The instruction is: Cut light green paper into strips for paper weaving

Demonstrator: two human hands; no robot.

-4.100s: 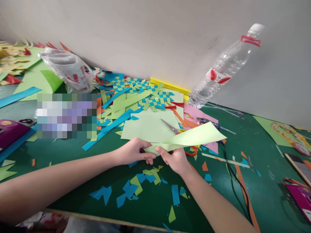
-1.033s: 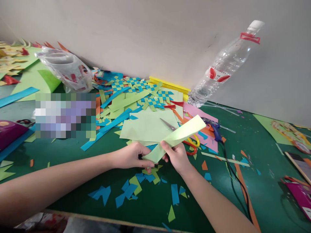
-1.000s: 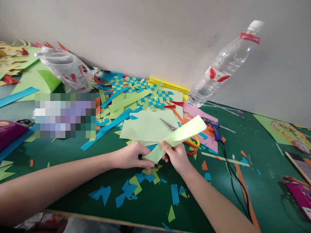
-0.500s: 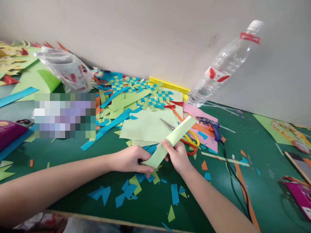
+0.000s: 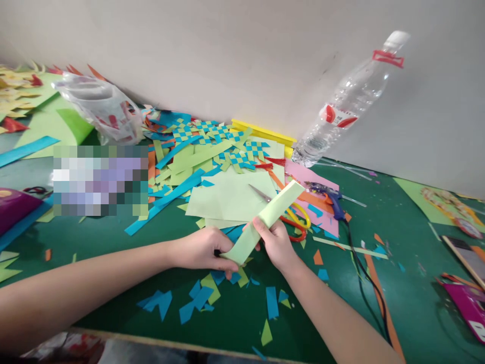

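Observation:
A light green paper strip (image 5: 271,215) slants up and to the right between my hands. My left hand (image 5: 206,250) pinches its lower end between thumb and fingers. Further up, my right hand (image 5: 276,243) grips the strip with the thumb on top and fingers beneath. Just beyond my right hand lie scissors (image 5: 302,217) with red and yellow handles, partly covered by the strip. Pale green sheets (image 5: 227,194) lie behind my hands. Blue and green paper scraps (image 5: 202,298) are scattered on the table below them.
A clear plastic bottle (image 5: 343,106) stands at the wall. Woven blue and green paper pieces (image 5: 212,134) are piled at the back. A blue glue gun (image 5: 337,202) rests on pink paper, its cord trailing forward. A wrapped cup (image 5: 100,108) stands at the left. The green table's front edge (image 5: 159,344) is nearby.

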